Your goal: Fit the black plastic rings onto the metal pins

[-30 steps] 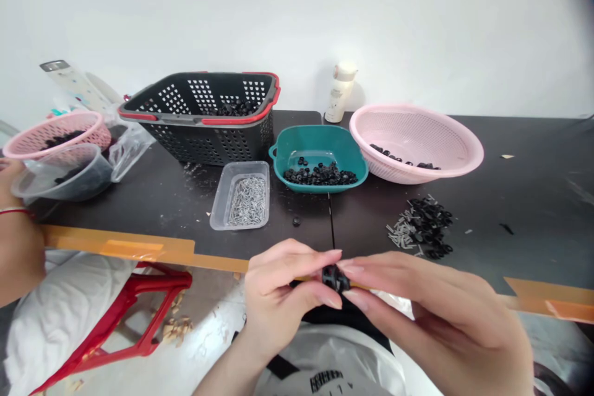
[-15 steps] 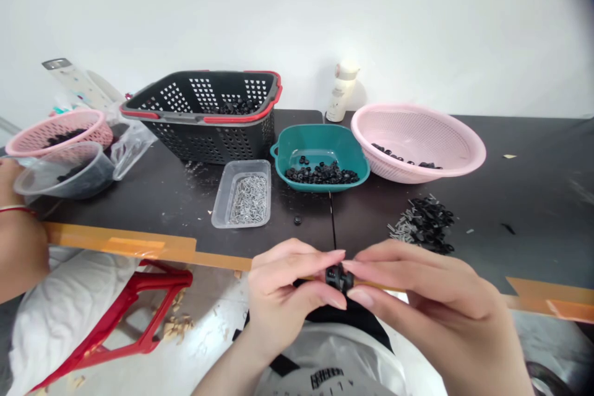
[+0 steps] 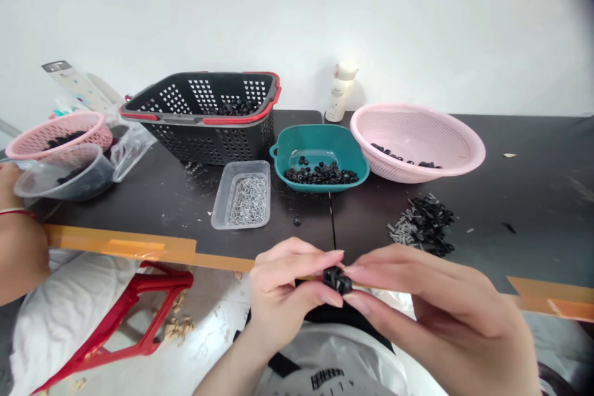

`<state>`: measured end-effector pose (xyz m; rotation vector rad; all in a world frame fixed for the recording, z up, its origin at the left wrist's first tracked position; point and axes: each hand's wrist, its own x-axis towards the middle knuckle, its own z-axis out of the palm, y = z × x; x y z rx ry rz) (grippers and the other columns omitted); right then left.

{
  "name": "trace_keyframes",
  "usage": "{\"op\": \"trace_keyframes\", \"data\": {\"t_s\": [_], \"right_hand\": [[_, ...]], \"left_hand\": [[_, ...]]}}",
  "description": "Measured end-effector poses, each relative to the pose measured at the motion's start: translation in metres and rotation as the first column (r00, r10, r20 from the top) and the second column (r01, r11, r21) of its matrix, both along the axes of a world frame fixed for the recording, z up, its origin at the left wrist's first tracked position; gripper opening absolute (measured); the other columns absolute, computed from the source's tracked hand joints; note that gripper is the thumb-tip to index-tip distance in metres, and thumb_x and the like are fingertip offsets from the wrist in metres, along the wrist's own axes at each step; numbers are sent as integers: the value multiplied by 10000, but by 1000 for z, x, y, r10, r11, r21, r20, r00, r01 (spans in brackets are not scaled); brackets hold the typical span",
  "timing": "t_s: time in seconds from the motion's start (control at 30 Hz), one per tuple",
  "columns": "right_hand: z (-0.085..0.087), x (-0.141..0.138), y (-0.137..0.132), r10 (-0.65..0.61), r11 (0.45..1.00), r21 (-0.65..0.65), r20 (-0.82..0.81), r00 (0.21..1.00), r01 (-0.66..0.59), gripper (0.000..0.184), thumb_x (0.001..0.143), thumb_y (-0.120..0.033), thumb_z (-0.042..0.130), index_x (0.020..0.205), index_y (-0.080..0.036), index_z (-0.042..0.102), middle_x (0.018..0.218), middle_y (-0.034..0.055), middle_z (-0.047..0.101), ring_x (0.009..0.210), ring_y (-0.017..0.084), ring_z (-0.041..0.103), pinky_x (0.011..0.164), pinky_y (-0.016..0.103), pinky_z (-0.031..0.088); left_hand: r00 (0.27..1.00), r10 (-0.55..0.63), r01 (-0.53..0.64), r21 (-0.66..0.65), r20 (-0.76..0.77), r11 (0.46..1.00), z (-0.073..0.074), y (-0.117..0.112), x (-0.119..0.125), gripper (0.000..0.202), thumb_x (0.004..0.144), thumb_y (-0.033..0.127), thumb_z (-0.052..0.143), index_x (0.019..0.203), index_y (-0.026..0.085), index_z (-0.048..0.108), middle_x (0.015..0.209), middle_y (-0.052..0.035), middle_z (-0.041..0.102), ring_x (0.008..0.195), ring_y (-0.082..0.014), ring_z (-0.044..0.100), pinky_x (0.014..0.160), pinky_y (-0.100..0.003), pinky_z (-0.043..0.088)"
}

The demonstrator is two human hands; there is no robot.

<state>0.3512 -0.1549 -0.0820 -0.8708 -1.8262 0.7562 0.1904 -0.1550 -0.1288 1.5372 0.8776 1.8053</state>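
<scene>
A small black plastic part [image 3: 337, 279] is pinched between both hands, over the table's front edge. My left hand [image 3: 290, 291] grips its left end between thumb and forefinger. On the other end, the thumb and fingertips of my right hand [image 3: 422, 297] are closed. Fingers partly cover the part, so I cannot tell whether it is one piece or several joined. Beyond the hands lie a loose black ring-like piece [image 3: 297, 221] and, to the right, a heap of black parts [image 3: 429, 223] mixed with grey pins [image 3: 403, 230].
A clear tray of metal pins [image 3: 218, 210], a teal basin [image 3: 320, 131] of black pieces, a pink colander [image 3: 473, 142] and a black basket [image 3: 208, 142] stand behind. A white bottle [image 3: 341, 91] is near the wall. Another person's arm [image 3: 21, 247] is at left, above a red stool [image 3: 153, 322].
The black part has tilted slightly, its right end now lower. My right hand has shifted a little down; both hands keep their pinch.
</scene>
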Motion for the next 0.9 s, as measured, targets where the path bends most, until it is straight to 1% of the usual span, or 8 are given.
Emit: {"op": "trace_keyframes", "data": {"t_s": [0.1, 0.2, 0.47, 0.63, 0.73, 0.83, 0.9], "right_hand": [[0, 0, 0, -3, 1000, 12, 3, 1000, 3, 272, 718, -28, 737, 903, -228, 741, 822, 6, 743, 643, 120, 694, 541, 160, 564], [-1, 0, -1, -7, 1000, 9, 8, 1000, 7, 276, 722, -31, 728, 911, -232, 725, 818, -2, 743, 655, 120, 697, 557, 167, 565], [2, 2, -2, -30, 1000, 6, 114, 993, 29, 241, 754, -60, 711, 910, -243, 692, 824, -18, 749, 655, 115, 696, 567, 166, 556], [2, 2, -2, -31, 999, 23, 133, 991, 28, 206, 766, -84, 704, 897, -242, 688, 808, -18, 750, 634, 115, 695, 549, 165, 553], [2, 3, 0, -28, 999, 35, 163, 986, 22, 226, 764, -65, 700, 909, -238, 689, 812, -12, 756, 639, 119, 701, 567, 164, 561], [3, 4, 3, 32, 999, 25, 149, 988, -36, 223, 774, -55, 695, 910, -231, 704, 815, -11, 759, 626, 109, 700, 580, 152, 561], [3, 4, 6, 80, 997, -10, 120, 990, -79, 190, 789, -66, 694, 886, -227, 722, 806, -11, 757, 622, 101, 694, 565, 143, 550]], "left_hand": [[1000, 15, -15, 0, -6, 1000, 2, 0, 0, 264, 726, 387, 776, 968, 283, 775, 653, -4, 688, 546, -68, 607, 502, -124, 498], [1000, 17, -18, -16, -19, 1000, 3, -1, 1, 278, 746, 446, 734, 955, 269, 781, 608, 1, 661, 525, -65, 582, 480, -127, 480], [996, 54, -53, 16, -65, 998, 2, -3, 0, 290, 766, 424, 721, 1008, 270, 766, 619, 8, 655, 540, -65, 581, 495, -131, 483], [990, 95, -89, 58, -107, 994, 3, -4, -1, 280, 752, 365, 752, 1010, 256, 766, 638, 11, 653, 537, -66, 586, 496, -138, 498], [983, 120, -111, 73, -139, 991, 3, -5, -1, 299, 724, 300, 790, 1016, 242, 763, 665, 10, 659, 557, -72, 604, 504, -141, 513], [983, 109, -97, 81, -149, 992, 3, -5, -3, 317, 717, 223, 804, 1029, 246, 755, 684, 17, 665, 570, -71, 615, 516, -140, 523], [983, 99, -86, 86, -152, 993, 3, -5, -4, 318, 721, 189, 802, 1028, 255, 753, 682, 26, 660, 561, -63, 609, 507, -137, 516]]}}
